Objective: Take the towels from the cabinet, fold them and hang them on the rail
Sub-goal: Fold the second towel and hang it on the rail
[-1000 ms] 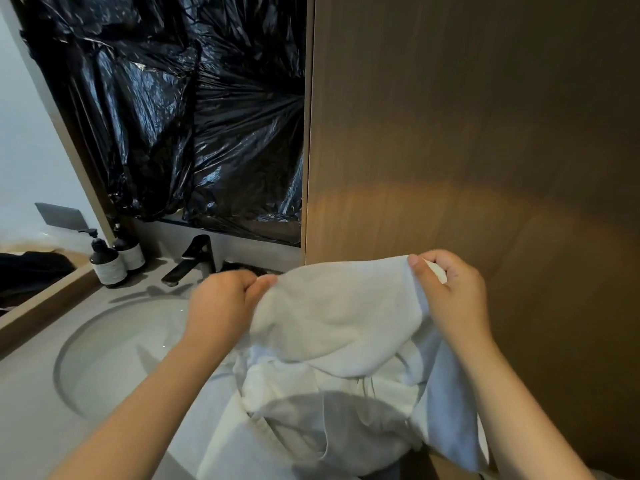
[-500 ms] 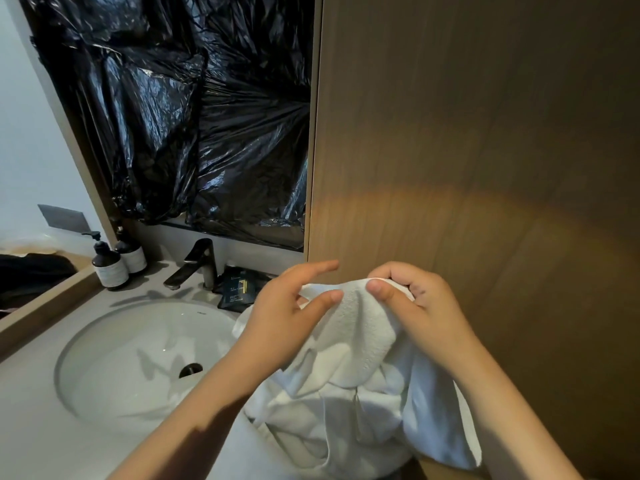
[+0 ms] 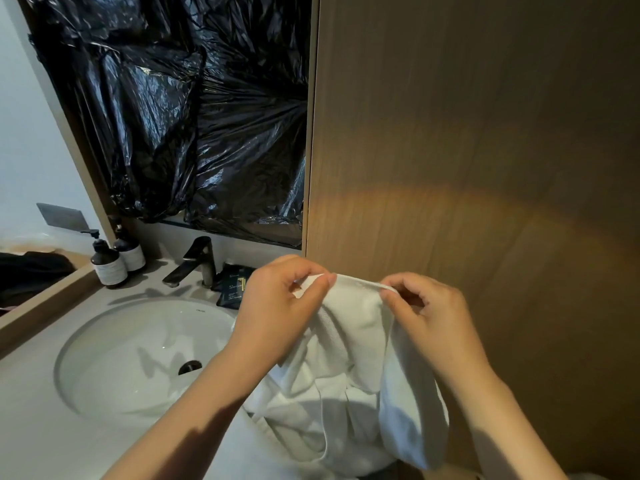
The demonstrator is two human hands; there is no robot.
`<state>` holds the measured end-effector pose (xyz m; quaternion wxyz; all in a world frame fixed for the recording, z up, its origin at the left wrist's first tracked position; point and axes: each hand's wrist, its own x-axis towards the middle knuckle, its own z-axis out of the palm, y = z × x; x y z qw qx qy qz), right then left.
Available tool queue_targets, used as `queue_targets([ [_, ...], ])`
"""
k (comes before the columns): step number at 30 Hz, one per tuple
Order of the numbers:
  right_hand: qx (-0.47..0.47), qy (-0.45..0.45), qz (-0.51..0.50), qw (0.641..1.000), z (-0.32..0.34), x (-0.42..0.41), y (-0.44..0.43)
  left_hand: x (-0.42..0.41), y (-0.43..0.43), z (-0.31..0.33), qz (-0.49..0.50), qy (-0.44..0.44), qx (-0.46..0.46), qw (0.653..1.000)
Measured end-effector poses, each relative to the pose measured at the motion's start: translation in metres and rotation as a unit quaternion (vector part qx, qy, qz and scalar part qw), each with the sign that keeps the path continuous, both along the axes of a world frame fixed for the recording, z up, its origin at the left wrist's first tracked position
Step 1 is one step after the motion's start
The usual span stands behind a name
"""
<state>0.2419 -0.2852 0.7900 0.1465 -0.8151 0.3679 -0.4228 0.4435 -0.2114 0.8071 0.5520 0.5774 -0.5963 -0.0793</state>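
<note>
A white towel [image 3: 349, 368] hangs in loose folds in front of me, over the right end of the counter. My left hand [image 3: 273, 310] pinches the towel's top edge between thumb and forefinger. My right hand [image 3: 426, 317] pinches the same edge a short way to the right. A narrow band of cloth stretches between the two hands. The lower part of the towel bunches on the counter edge. A tall wooden cabinet door [image 3: 485, 168] stands shut right behind the towel. No rail is in view.
A round white sink [image 3: 114, 362] is set in the grey counter at the left, with a dark tap [image 3: 194, 265] behind it. Two pump bottles [image 3: 110, 265] stand at the back left. A dark packet [image 3: 235, 285] lies beside the tap. Black plastic sheeting [image 3: 194, 116] covers the wall above.
My hands came from wide apart to close together along the towel's top edge. Both now grip it by the fingertips and the towel hangs narrower.
</note>
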Motion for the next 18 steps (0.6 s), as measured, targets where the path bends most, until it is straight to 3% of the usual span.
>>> queue_targets([
  [7,0.015,-0.011,-0.076,0.997,-0.005,-0.012,-0.006,0.02,0.007,-0.002,0.081,-0.022,0.001,0.996],
  [12,0.075,-0.075,0.011,0.994,0.003,0.011,0.009,0.028,0.011,-0.01,0.145,-0.142,0.097,0.974],
  [15,0.071,-0.094,0.057,0.991,0.011,0.027,0.019,0.012,0.016,-0.01,0.078,-0.158,0.084,0.981],
  [18,0.065,-0.083,0.087,0.991,0.017,0.038,0.023,-0.005,0.016,-0.008,-0.015,-0.081,0.077,0.994],
])
